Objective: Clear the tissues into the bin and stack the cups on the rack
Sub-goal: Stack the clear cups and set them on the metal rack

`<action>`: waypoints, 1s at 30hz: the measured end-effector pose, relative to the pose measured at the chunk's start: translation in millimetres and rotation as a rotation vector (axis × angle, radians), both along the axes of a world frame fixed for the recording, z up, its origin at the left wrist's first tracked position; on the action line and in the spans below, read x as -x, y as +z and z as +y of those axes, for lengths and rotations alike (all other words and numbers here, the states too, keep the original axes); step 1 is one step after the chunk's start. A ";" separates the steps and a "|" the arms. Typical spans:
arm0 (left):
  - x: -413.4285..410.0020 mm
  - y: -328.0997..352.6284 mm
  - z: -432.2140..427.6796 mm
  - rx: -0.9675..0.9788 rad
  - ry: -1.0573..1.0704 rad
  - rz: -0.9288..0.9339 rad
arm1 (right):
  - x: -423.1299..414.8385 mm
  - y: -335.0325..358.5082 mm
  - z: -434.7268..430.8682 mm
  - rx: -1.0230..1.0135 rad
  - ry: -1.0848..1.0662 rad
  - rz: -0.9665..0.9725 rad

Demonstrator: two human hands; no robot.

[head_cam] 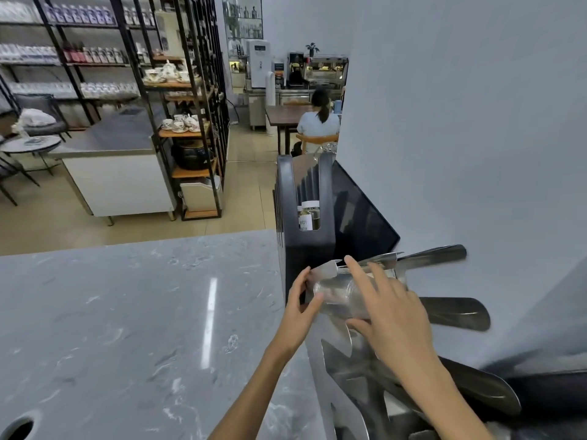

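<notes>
A clear cup (338, 292) lies on its side at the top of a shiny metal cup rack (457, 312) with long curved chutes, against the wall on the right. My left hand (300, 308) grips the cup's left end with thumb and fingers. My right hand (389, 308) wraps over the cup's right part from above. The rack's lower chutes (355, 376) run down toward me. No tissues are in view. A round hole (19, 428) in the marble counter shows at the bottom left corner.
The grey marble counter (133, 319) fills the left foreground. A black holder (301, 204) with small labelled bottles and a dark screen (359, 214) stand behind the rack. Beyond are shelves of tea sets, a steel counter and a seated person at a table.
</notes>
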State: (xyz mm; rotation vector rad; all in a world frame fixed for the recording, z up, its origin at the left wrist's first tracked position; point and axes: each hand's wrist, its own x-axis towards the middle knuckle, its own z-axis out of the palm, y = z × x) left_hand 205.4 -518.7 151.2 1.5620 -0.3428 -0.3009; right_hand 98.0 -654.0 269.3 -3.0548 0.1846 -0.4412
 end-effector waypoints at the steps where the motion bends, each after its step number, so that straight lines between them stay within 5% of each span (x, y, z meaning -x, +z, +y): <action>1: -2.0 -3.6 -0.6 0.000 0.004 0.011 | 2.9 1.1 -2.2 -0.038 0.024 0.006; 12: -12.4 -22.0 -8.1 0.048 0.090 0.103 | 8.3 -2.0 -0.3 -0.250 -0.008 -0.097; 30: -17.0 -21.6 -8.6 -0.024 0.105 0.052 | 12.2 -5.6 -7.9 -0.295 0.014 -0.081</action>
